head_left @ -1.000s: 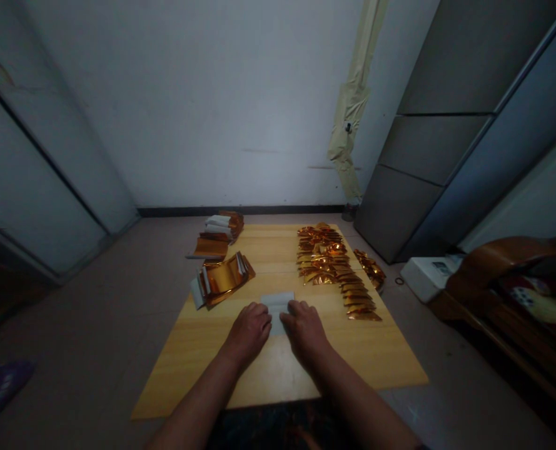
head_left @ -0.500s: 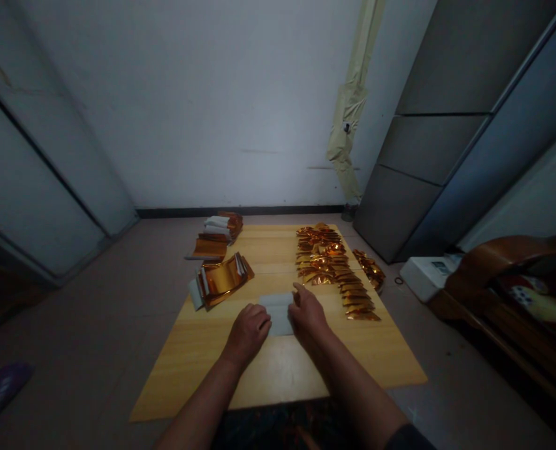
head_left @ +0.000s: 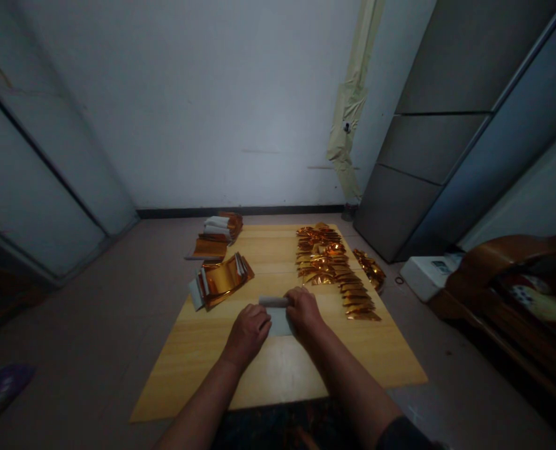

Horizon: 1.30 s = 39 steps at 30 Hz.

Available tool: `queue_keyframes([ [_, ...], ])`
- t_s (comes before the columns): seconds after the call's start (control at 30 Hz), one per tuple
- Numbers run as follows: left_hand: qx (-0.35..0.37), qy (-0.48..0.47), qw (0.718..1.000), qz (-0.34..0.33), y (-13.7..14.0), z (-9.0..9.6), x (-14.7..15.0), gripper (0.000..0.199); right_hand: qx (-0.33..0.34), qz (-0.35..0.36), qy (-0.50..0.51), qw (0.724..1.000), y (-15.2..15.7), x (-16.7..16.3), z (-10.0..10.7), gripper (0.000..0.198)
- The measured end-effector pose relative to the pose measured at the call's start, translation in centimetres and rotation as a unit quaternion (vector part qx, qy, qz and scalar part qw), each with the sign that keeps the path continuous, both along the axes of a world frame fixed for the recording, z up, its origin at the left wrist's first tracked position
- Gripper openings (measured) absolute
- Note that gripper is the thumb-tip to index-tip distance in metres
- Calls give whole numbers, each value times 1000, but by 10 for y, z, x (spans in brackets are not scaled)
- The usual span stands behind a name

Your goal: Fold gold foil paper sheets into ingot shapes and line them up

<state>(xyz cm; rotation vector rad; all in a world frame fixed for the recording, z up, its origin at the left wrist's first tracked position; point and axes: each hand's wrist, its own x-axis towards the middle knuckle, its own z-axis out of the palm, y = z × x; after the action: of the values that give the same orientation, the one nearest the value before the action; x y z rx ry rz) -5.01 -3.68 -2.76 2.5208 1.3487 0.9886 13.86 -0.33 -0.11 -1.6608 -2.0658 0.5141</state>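
A pale grey-white sheet of paper (head_left: pixel 279 322) lies on the wooden table between my two hands. Its far edge is curled up and over toward me as a darker band. My left hand (head_left: pixel 249 324) has its fingers closed on the sheet's left side. At the right end of the raised edge, my right hand (head_left: pixel 303 306) pinches the paper. Left of the hands sits a loose stack of gold foil paper (head_left: pixel 224 278). Rows of folded gold foil pieces (head_left: pixel 322 253) stand on the right half of the table.
More foil paper (head_left: pixel 212 245) rests at the table's far left corner. Beyond the right edge is a heap of gold pieces (head_left: pixel 369 269). A white box (head_left: pixel 423 278) stands on the floor beside carved wooden furniture (head_left: pixel 493 275). The table (head_left: pixel 202 375) ends close to my body.
My right hand has drawn the sheet's far edge up and toward me, and its extended index finger has curled in. My left hand has stayed in place.
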Motion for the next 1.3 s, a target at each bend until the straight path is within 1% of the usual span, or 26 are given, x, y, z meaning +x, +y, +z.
queue_keyframes([
  [0.17,-8,0,1000,11,-1,3,1,15,13,11,-37,999,-7,2,4,25],
  [0.3,-8,9,1000,24,-3,6,2,15,42,57,-99,993,-14,3,3,15],
  [0.43,-24,-5,998,52,-6,7,3,7,73,89,-144,983,-21,3,2,16],
  [0.47,-26,-14,998,58,-6,6,3,8,77,91,-149,982,-23,3,1,15],
  [0.57,-9,-24,997,68,-6,2,2,32,80,95,-171,977,-25,2,0,14],
  [0.63,15,0,997,72,-6,0,1,45,81,94,-186,975,-26,0,0,13],
  [0.67,27,18,997,74,-6,0,0,48,81,92,-191,974,-27,-1,0,13],
  [0.73,46,58,994,79,-6,1,0,45,82,88,-197,973,-28,-2,0,14],
  [0.8,52,87,991,86,-8,5,1,35,84,87,-201,972,-29,-3,0,15],
  [0.87,45,102,990,90,-9,10,2,24,86,87,-203,971,-30,-4,0,15],
  [0.93,32,110,989,89,-10,14,4,19,92,88,-204,971,-32,-3,-1,14],
  [1.1,8,122,989,81,-11,19,5,17,113,91,-200,969,-36,0,-5,13],
  [1.3,6,118,990,76,-10,18,4,18,112,101,-202,968,-39,7,-5,14],
])
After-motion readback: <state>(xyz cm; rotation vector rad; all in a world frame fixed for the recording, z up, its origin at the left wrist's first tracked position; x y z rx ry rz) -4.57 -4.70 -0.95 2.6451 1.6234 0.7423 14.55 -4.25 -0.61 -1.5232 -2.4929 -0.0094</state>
